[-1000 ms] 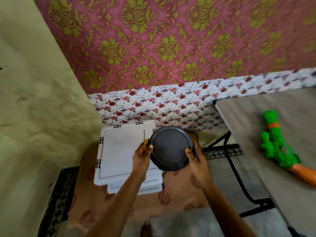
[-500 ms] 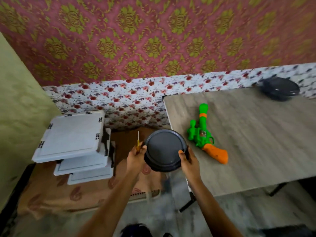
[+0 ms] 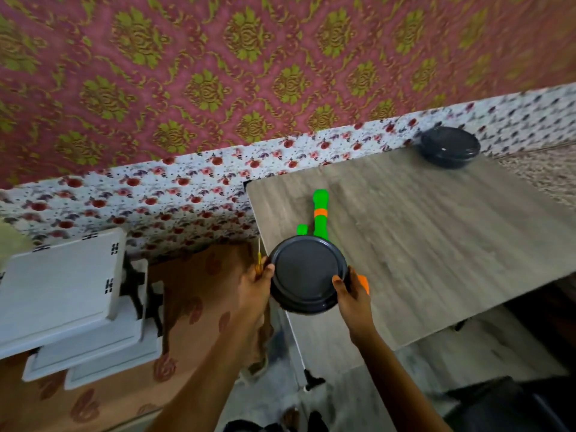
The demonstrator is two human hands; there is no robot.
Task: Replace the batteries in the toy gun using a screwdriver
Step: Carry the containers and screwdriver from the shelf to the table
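Grey round plastic tub (image 3: pixel 307 275) sits gripped between my left fingers (image 3: pixel 268 269) and right fingers (image 3: pixel 338 280); the yellow-handled screwdriver (image 3: pixel 258 263) sharing my left grip could slip.

L hand (image 3: pixel 255 286) + R hand (image 3: pixel 352 296) on dark container (image 3: pixel 307 272) – screwdriver (image 3: pixel 258 260) also in L – toy gun (image 3: pixel 320 210) behind it

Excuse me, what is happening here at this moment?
A person's left hand and right hand hold a round dark container near the left edge of the table. The left hand also grips a small screwdriver. The toy gun lies untouched on the table, partly hidden behind the container. A second dark container sits at the far corner.
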